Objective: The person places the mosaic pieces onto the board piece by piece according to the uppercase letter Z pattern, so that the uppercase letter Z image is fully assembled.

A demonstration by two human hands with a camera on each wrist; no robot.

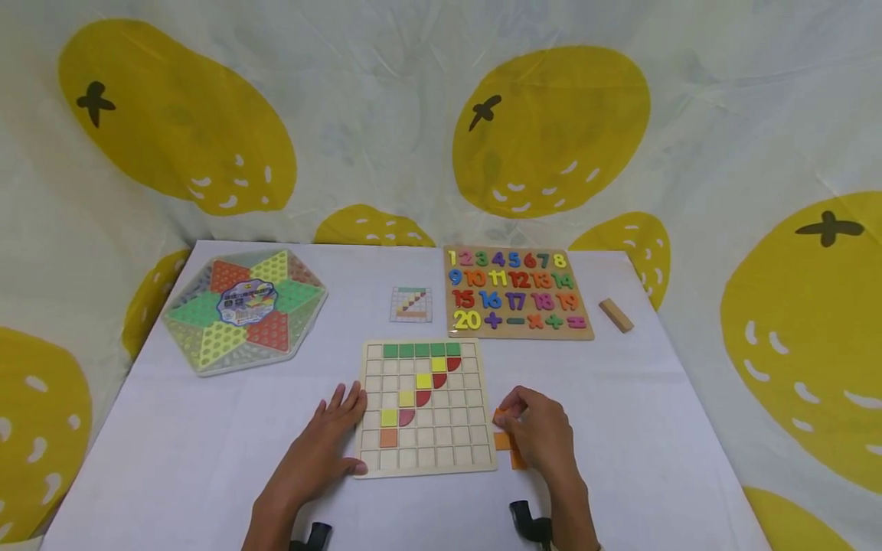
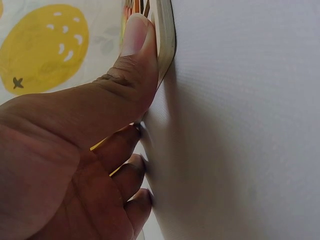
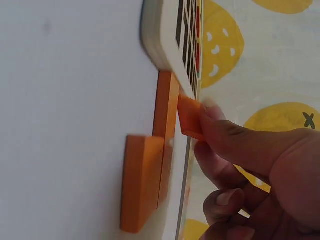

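Observation:
A wooden grid board (image 1: 458, 438) lies flat in the middle of the table. On it are several green squares (image 1: 422, 350) in the top row, a diagonal of yellow squares (image 1: 423, 381) and red quarter-circles (image 1: 439, 380), and one orange square (image 1: 389, 438) at lower left. My left hand (image 1: 320, 444) rests along the board's left edge, fingers spread, its thumb (image 2: 135, 37) on the near corner. Right of the board, my right hand (image 1: 544, 432) pinches an orange square tile (image 3: 190, 117) between thumb and fingers. Other orange tiles (image 3: 142, 182) lie on the table beneath that hand.
Beyond the board lies a small pattern card (image 1: 411, 304). A number puzzle board (image 1: 520, 293) is at back right, with a wooden block (image 1: 615, 315) beside it. A star-shaped game board in a hexagonal package (image 1: 248, 310) sits at back left.

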